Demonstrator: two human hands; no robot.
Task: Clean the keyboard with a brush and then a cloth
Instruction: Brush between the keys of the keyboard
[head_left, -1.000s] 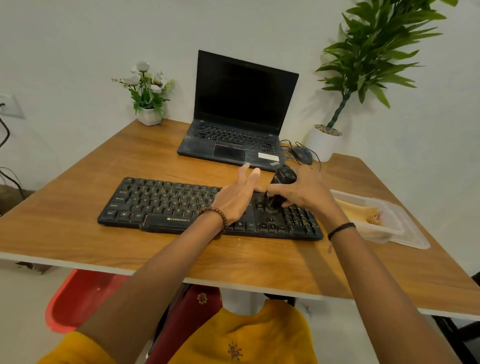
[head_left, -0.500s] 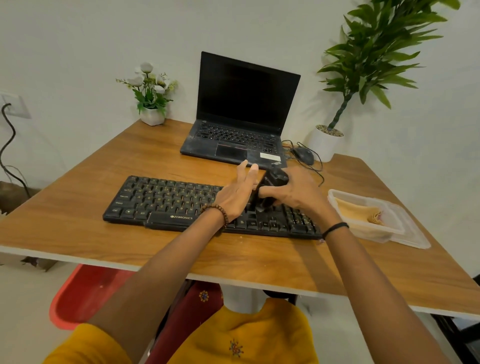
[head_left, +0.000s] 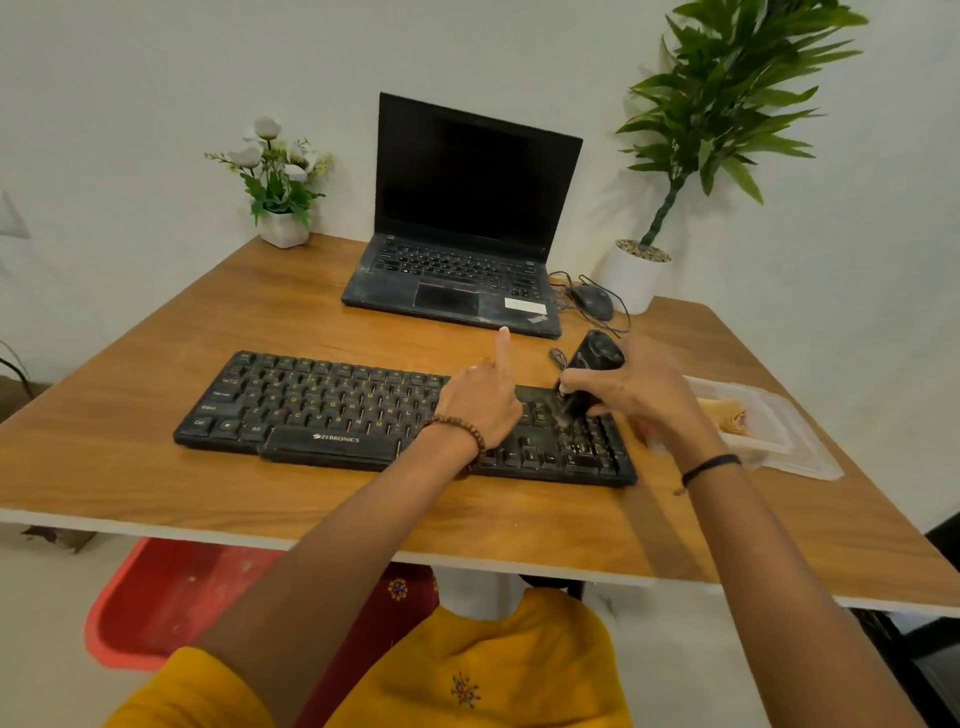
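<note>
A black keyboard lies across the wooden desk. My right hand grips a black brush, its bristles down on the keys near the keyboard's right end. My left hand rests flat on the keys just left of the brush, fingers straight and pointing away from me. A yellow cloth lies in a clear plastic tray to the right of the keyboard.
An open black laptop stands behind the keyboard, with a wired mouse to its right. A small flower pot sits back left, a tall potted plant back right. A red stool stands under the desk.
The brush in my right hand swept left across the keys and is now back toward the right end. My left hand stayed on the keyboard.
</note>
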